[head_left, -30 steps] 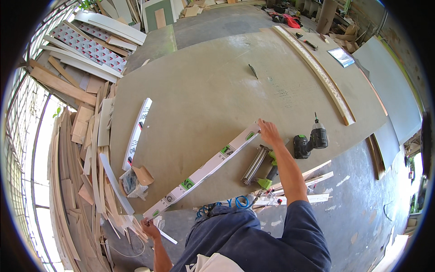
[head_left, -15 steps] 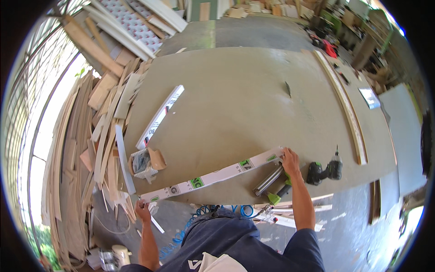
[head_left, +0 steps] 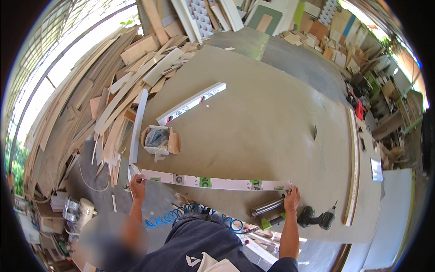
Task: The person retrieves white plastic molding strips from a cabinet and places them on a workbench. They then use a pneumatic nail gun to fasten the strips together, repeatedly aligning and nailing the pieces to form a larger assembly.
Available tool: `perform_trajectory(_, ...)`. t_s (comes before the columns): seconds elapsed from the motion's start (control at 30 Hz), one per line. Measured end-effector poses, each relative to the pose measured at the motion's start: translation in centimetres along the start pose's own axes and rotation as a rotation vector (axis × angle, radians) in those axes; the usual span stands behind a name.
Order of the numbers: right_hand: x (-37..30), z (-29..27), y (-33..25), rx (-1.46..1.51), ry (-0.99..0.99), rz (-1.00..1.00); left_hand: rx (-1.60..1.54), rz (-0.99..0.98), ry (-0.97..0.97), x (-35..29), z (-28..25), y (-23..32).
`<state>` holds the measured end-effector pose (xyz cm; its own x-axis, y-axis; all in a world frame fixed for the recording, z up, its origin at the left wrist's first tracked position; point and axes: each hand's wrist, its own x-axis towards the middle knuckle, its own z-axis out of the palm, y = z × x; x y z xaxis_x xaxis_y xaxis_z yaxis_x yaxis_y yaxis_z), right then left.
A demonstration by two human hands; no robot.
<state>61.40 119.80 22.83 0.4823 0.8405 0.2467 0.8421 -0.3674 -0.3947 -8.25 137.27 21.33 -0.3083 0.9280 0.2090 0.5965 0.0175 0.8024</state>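
My left hand [head_left: 137, 185] pinches the left end of a long white board strip [head_left: 231, 184] printed with green patches. At its other end, my right hand [head_left: 292, 198] has its fingers closed on the strip. The strip spans between both hands across the near edge of the table, its left end slightly farther from me. Just under the right end lies a green and silver nail gun [head_left: 267, 207], partly hidden by my right hand. A black and green cordless drill [head_left: 318, 217] stands to the right of that hand.
A large tan sheet [head_left: 258, 122] covers the table. On it lie a white printed bar [head_left: 192, 104], an open carton [head_left: 157, 139] with plastic inside and a long wooden batten [head_left: 353, 167]. Wood offcuts [head_left: 113, 90] pile up on the left. A coiled blue hose [head_left: 176, 214] hangs near my waist.
The view has turned, so the table's things sit differently in it. The strip has gone from sloping up to the right to nearly level, still held at both ends.
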Motion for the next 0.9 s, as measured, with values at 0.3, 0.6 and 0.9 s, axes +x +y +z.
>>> perform_trajectory(0.3, 0.4, -0.2, -0.4, 0.039, -0.026, 0.036, -0.028, -0.015, -0.031, 0.6, -0.4, 0.2)
perform_trajectory(0.6, 0.4, 0.1, -0.5, 0.016, -0.018, 0.002, 0.033, -0.007, -0.047, 0.6, -0.8, 0.3)
perform_trajectory(0.9, 0.3, 0.2, -0.6, 0.036, -0.010, 0.008, 0.013, -0.029, -0.048, 0.9, -0.8, 0.2)
